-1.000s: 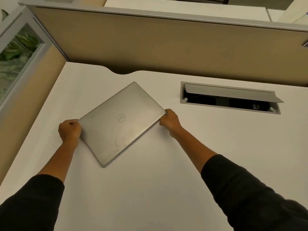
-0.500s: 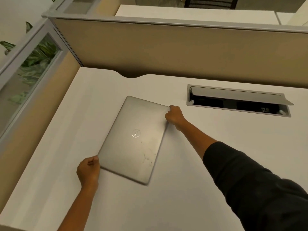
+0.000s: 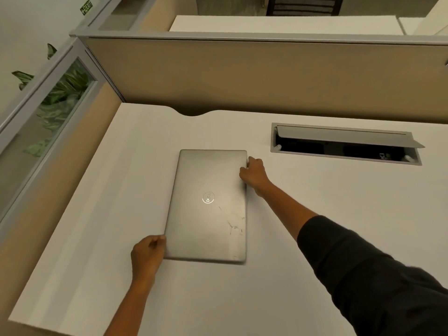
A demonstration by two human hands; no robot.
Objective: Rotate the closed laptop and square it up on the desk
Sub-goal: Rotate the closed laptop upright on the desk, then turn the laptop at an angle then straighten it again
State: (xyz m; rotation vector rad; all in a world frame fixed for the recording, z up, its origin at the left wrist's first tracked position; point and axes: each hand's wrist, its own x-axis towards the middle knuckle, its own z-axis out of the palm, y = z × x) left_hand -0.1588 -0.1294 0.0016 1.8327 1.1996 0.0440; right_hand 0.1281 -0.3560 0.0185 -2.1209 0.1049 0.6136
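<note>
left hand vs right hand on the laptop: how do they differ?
The left hand grips the near left corner of the laptop; the right hand grips the right edge near the far corner. The left forearm is bare; the right arm shows a dark sleeve. Both touch the laptop, which lies flat on the desk.

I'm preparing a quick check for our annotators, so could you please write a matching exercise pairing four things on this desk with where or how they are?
Column 1:
1. laptop
2. left hand
3. right hand
4. cable hatch

Column 2:
A. at the laptop's far right corner
B. lid propped open, set into the desk
C. closed, flat on the desk
D. at the laptop's near left corner

Pairs: 1-C, 2-D, 3-A, 4-B
</note>
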